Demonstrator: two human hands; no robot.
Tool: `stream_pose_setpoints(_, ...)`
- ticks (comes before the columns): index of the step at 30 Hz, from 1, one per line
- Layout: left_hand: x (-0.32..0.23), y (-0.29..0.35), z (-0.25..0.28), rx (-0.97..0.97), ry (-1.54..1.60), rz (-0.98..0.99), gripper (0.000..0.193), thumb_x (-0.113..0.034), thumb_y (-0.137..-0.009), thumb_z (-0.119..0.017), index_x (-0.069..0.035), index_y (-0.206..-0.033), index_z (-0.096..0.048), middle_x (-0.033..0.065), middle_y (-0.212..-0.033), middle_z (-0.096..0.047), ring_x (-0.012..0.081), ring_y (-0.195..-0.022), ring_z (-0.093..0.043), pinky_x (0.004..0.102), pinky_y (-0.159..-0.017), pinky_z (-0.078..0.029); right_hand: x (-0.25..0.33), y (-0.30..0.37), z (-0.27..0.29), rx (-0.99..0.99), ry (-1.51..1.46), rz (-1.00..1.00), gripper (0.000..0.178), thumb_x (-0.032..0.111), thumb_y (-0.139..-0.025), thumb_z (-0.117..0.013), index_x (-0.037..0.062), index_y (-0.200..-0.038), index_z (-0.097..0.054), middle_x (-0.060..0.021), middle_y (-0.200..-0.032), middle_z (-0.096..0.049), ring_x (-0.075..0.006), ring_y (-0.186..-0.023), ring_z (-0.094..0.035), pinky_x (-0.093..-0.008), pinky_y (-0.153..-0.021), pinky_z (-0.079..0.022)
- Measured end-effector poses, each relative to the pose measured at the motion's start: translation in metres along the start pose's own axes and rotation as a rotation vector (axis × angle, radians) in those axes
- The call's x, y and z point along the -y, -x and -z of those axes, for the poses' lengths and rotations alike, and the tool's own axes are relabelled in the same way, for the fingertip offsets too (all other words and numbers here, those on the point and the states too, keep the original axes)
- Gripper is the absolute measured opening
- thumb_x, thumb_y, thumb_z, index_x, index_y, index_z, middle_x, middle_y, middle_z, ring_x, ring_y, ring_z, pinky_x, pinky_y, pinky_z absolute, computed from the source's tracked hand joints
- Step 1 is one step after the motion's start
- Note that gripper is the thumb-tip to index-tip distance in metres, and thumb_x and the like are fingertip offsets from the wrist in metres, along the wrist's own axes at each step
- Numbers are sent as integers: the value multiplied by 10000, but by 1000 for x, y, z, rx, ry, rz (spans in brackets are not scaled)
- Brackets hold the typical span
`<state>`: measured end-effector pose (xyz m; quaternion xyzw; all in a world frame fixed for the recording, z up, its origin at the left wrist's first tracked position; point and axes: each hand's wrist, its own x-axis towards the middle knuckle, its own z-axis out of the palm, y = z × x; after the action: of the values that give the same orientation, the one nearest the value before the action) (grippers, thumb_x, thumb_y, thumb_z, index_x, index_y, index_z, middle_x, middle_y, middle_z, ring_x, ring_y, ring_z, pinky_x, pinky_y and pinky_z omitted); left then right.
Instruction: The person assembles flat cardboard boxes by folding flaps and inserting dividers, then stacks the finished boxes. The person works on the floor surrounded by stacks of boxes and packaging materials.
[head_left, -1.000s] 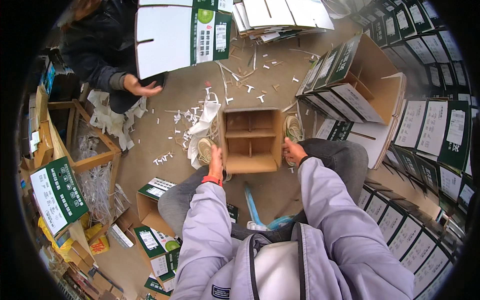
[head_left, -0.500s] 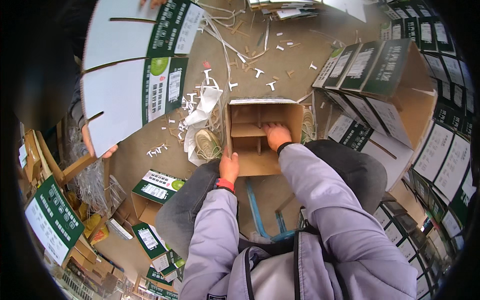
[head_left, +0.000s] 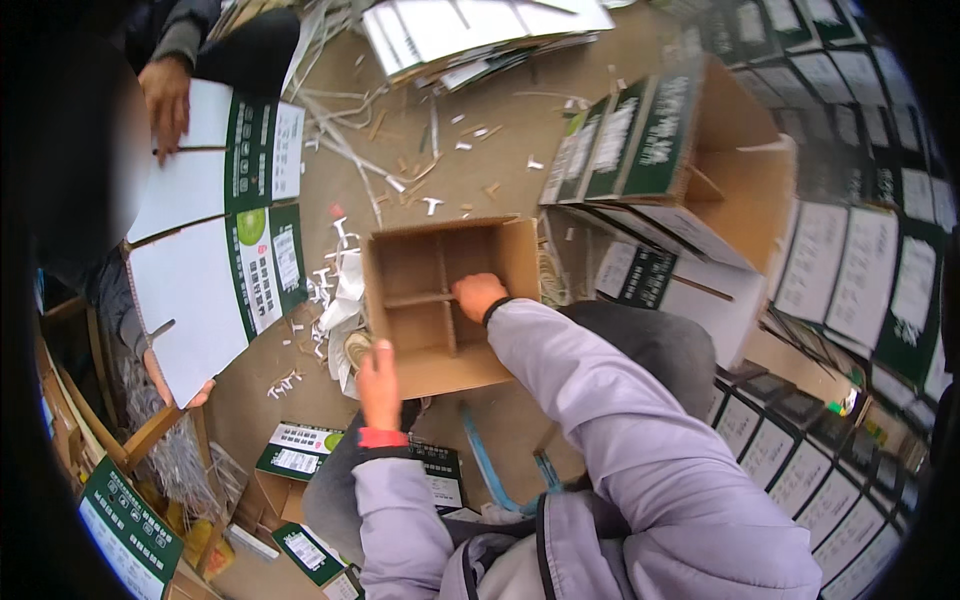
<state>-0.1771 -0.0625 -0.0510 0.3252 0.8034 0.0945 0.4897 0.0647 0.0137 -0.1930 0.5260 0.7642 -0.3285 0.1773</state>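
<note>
An open cardboard box (head_left: 492, 376) stands between my knees, its brown inside facing up. Crossed cardboard dividers (head_left: 447, 325) split the inside into compartments. My right hand (head_left: 480, 297) reaches into the box, fingers curled at the place where the dividers cross; its fingertips are partly hidden. At the box's near left corner, my left hand (head_left: 379, 390) grips the side wall, with part of its fingers out of sight.
At the left another person's hands (head_left: 168, 98) hold a flat white-and-green carton (head_left: 190, 285). A stack of flat cartons (head_left: 480, 35) lies at the far side. An open carton (head_left: 740, 170) stands on the right, before stacked green-and-white boxes (head_left: 850, 270). White scraps (head_left: 432, 205) litter the floor.
The box has tilted, so more of its inside and the crossed dividers show. My right hand has moved to the crossing. The view has shifted, and the other person's upper hand shows more.
</note>
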Motion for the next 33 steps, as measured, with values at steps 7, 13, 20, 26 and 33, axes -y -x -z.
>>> stream_pose_setpoints(7,-134,144,94,-125,765,-969,565,-415,-1156,-379,14,-1451,-598,170,-1384,-648,249,-1300,-614,407,-1024,-507,-13,133,250,-648,17,170,165,165,-855,-646,78,-955,-744,-202,-878,-735,-428,-827,-709,-536,-730,-583)
stream_pose_setpoints(13,-123,112,55,13,633,-732,369,-275,-1114,-551,22,-1281,-694,113,-1120,-757,213,-972,-712,344,-873,-560,-146,322,430,-846,426,35,184,181,-910,-655,59,-1011,-750,-221,-1010,-748,-424,-948,-711,-522,-849,-580)
stream_pose_setpoints(20,-124,115,62,3,262,-825,344,-276,-1052,-640,14,-1222,-715,205,-1099,-753,302,-971,-753,380,-864,-581,-265,382,467,-768,476,-590,250,101,-954,-554,22,-1098,-743,-269,-1127,-732,-468,-1073,-689,-552,-912,-560)
stream_pose_setpoints(26,-129,109,60,77,274,-850,368,-270,-1022,-661,33,-1228,-695,227,-1111,-745,340,-968,-752,407,-859,-584,-298,371,407,-775,534,-666,234,104,-954,-541,63,-1053,-749,-256,-1033,-747,-464,-960,-724,-564,-852,-583)
stream_pose_setpoints(33,-142,110,51,133,226,-853,398,-282,-1019,-654,41,-1249,-681,231,-1140,-737,352,-993,-740,423,-885,-576,-258,345,425,-586,693,-543,215,99,-925,-565,51,-1016,-754,-246,-1019,-748,-457,-958,-722,-573,-843,-582)
